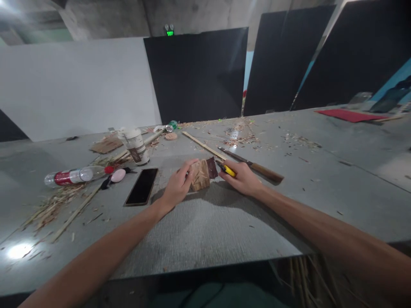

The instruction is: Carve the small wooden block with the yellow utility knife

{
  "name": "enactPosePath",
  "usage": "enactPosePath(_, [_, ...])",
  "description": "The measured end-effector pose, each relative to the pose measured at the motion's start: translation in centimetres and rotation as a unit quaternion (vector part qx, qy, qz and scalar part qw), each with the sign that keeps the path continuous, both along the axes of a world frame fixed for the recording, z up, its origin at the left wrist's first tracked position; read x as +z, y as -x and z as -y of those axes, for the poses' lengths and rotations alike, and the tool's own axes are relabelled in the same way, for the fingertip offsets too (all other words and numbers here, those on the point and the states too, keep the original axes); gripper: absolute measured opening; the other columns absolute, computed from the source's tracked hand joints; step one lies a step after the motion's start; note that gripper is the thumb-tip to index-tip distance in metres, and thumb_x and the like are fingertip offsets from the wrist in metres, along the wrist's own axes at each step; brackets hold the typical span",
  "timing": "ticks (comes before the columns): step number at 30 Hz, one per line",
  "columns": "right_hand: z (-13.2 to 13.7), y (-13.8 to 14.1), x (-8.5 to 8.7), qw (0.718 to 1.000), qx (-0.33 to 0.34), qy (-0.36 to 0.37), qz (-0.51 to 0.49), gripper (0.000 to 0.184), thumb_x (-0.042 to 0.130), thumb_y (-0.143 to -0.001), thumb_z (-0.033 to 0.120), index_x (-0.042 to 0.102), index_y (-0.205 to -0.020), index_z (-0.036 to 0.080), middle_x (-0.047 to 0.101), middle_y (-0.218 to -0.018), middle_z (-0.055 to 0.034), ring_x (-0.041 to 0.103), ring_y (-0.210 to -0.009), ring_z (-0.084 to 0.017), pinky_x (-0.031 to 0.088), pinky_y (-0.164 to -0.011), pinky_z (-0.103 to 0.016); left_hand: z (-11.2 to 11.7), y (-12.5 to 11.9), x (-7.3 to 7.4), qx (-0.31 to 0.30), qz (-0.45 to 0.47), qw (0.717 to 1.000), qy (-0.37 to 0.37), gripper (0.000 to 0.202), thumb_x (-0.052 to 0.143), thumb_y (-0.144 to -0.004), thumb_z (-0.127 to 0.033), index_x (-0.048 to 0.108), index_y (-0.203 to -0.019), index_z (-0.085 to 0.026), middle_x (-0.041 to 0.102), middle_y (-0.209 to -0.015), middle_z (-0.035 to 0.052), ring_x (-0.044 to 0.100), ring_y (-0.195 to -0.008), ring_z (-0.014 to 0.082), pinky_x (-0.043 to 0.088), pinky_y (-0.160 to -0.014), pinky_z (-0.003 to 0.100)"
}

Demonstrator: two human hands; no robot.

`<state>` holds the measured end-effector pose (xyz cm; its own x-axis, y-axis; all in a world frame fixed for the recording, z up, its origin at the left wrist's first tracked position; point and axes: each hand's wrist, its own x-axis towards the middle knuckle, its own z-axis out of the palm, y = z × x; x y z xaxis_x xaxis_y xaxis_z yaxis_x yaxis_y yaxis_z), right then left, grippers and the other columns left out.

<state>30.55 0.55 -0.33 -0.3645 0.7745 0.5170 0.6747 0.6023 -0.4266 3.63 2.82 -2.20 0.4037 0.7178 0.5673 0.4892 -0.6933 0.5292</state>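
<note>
My left hand point(177, 187) grips a rough wooden block point(201, 176) by its left side, with the fingers curled along its edge. The block rests on the grey table point(192, 239). In my right hand point(243, 177) is a yellow and black utility knife point(229, 170), its front end pointing left towards the block. Between the knife and the block sits a small dark brown piece point(212, 167); whether it is fixed to the block I cannot tell. Just beyond my right hand lies a long knife point(265, 171) with a wooden handle. A thin bamboo strip point(204, 145) lies behind the block.
Left of my hands lie a black phone point(141, 187), a plastic bottle point(81, 174) on its side and a pink rounded object point(118, 175). A paper cup point(135, 146) stands behind them. Shavings point(240, 139) litter the table. A red mat point(351, 114) lies far right.
</note>
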Motion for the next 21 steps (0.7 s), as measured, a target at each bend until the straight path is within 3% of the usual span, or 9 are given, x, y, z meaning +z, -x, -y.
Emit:
enactPosePath(8, [0.1, 0.0, 0.2, 1.0, 0.011, -0.002, 0.02, 0.029, 0.053, -0.102, 0.044, 0.048, -0.081, 0.024, 0.054, -0.07, 0.0027, 0.044, -0.062, -0.014, 0.031, -0.061, -0.031, 0.3, -0.2, 0.2, 0.007, -0.016, 1.0, 0.003, 0.043, 0.052, -0.103, -0.029, 0.05, -0.145, -0.026, 0.067, -0.138, 0.0071, 0.072, -0.102, 0.0192, 0.058, -0.085, 0.03])
enactPosePath(13, [0.2, 0.5, 0.3, 0.998, -0.002, -0.006, 0.068, 0.027, 0.052, -0.103, 0.046, 0.055, -0.089, 0.023, 0.062, -0.075, -0.0017, 0.053, -0.065, -0.017, 0.032, -0.062, -0.032, 0.1, -0.2, -0.2, 0.012, -0.019, 1.0, 0.014, 0.051, 0.06, -0.098, -0.028, 0.048, -0.147, -0.029, 0.074, -0.111, 0.0027, 0.07, -0.081, 0.0169, 0.058, -0.078, 0.03])
enactPosePath(21, [0.8, 1.1, 0.3, 0.983, -0.011, -0.044, 0.18, 0.033, 0.046, -0.104, 0.048, 0.06, -0.111, 0.02, 0.074, -0.098, -0.0109, 0.064, -0.08, -0.023, 0.034, -0.065, -0.033, 0.0, -0.4, -0.7, 0.017, -0.013, 1.0, 0.014, 0.053, 0.067, -0.094, -0.028, 0.05, -0.144, -0.032, 0.071, -0.127, 0.0047, 0.071, -0.093, 0.019, 0.058, -0.086, 0.033])
